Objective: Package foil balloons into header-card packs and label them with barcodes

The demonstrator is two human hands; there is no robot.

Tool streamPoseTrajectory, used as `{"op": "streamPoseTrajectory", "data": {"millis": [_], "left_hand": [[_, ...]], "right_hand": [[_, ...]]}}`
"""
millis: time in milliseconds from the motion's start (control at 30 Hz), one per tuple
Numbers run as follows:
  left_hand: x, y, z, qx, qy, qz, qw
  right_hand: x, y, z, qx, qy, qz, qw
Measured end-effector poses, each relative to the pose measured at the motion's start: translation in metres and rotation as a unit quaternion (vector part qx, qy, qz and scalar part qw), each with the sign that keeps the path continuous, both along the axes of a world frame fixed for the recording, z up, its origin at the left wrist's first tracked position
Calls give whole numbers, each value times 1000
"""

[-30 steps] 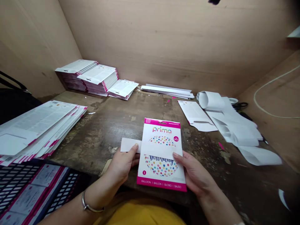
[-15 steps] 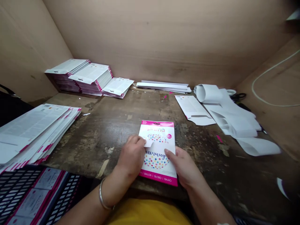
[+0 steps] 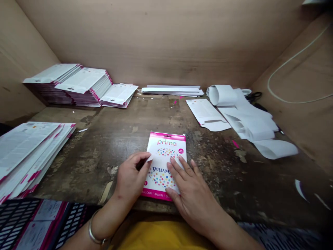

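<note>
A flat balloon packet (image 3: 161, 180), white with pink top and bottom bands and coloured dots, lies face up at the table's near edge. At its left side my left hand (image 3: 131, 177) pinches a small white piece of paper (image 3: 150, 158) between thumb and forefinger. My right hand (image 3: 194, 194) rests palm down on the packet's right half with its fingers spread, covering part of the printed lettering. Whether the white piece is stuck to the packet I cannot tell.
Stacks of packets (image 3: 85, 78) stand at the back left, with more packets (image 3: 31, 146) at the near left. White paper strips (image 3: 171, 91) lie at the back wall. To the right are one packet (image 3: 208, 113), a loose white roll (image 3: 260, 126) and scissors (image 3: 255, 96).
My right hand has gone from gripping the packet's right edge to lying flat on its front. My left hand has moved left and down, with the white piece at its fingertips.
</note>
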State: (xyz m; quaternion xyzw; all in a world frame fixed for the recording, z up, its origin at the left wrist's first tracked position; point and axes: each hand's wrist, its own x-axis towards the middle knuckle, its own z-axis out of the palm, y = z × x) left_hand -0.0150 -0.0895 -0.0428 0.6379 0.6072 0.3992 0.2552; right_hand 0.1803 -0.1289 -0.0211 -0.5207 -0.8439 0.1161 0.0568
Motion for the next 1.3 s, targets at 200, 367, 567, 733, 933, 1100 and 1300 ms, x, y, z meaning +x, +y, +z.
{"op": "streamPoseTrajectory", "data": {"millis": [200,367,567,733,933,1100,1300], "left_hand": [[-2,-1,0,-57,-58,22,996],[-9,-1,-2,22,93,-25,995],[-10,1,3,51,176,-35,983],[1,0,1,98,258,-43,960],[2,-4,-3,132,298,-94,941],[-1,-4,-5,137,305,-103,937],[1,-3,-1,137,329,-114,927]], "right_hand": [[-21,8,1,-23,36,27,999],[-25,13,-1,-33,48,33,998],[-22,13,-4,-42,65,38,996],[-24,12,-5,-25,87,42,995],[-21,20,-4,-30,99,64,993],[-8,13,-4,-30,117,73,990],[-4,-4,-9,4,93,6,996]]}}
